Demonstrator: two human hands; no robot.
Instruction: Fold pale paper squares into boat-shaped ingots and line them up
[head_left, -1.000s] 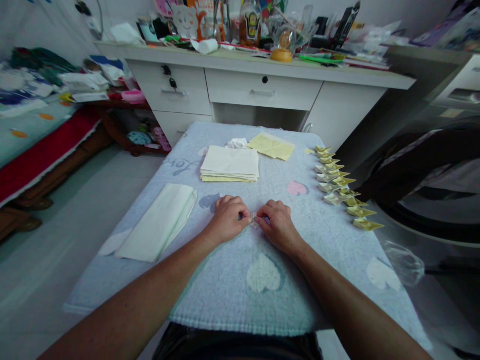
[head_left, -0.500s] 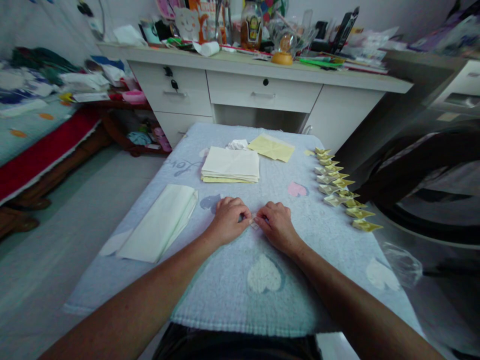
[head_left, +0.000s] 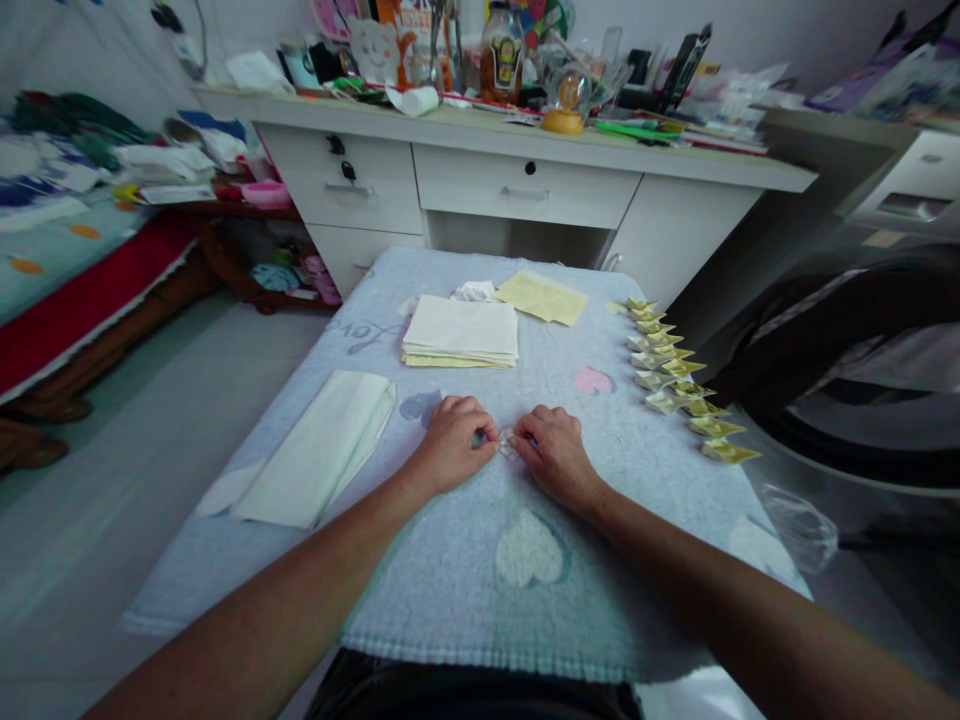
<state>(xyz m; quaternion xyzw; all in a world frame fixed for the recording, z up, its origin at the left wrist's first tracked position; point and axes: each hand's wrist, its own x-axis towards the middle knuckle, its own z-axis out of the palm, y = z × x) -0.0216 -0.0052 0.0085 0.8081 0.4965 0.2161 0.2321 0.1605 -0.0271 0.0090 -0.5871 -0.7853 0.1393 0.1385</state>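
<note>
Between my fingertips, low over the cloth, is a small pale piece of folded paper (head_left: 508, 445). My left hand (head_left: 461, 440) pinches its left side with thumb and forefinger. From the right, my right hand (head_left: 551, 447) is closed on its other side. Its exact shape is mostly hidden by the fingers. Beyond my hands lies a stack of white and yellow paper sheets (head_left: 460, 328). A folded pale green-white sheaf of paper (head_left: 319, 450) rests left of my left hand. Several folded paper boats (head_left: 667, 375) stand in rows along the right side.
A light blue cloth (head_left: 450, 600) with hearts covers the table. At its far side lie a yellow sheet (head_left: 541, 297) and a crumpled white tissue (head_left: 474, 291). Behind stands a cluttered white desk (head_left: 525, 190). A front-loading washing machine (head_left: 885, 250) is at the right, a bed (head_left: 82, 250) at the left.
My hands have drawn very slightly apart, and a little more of the small folded paper shows between the fingertips. The view has shifted slightly; the other papers and boats lie as before.
</note>
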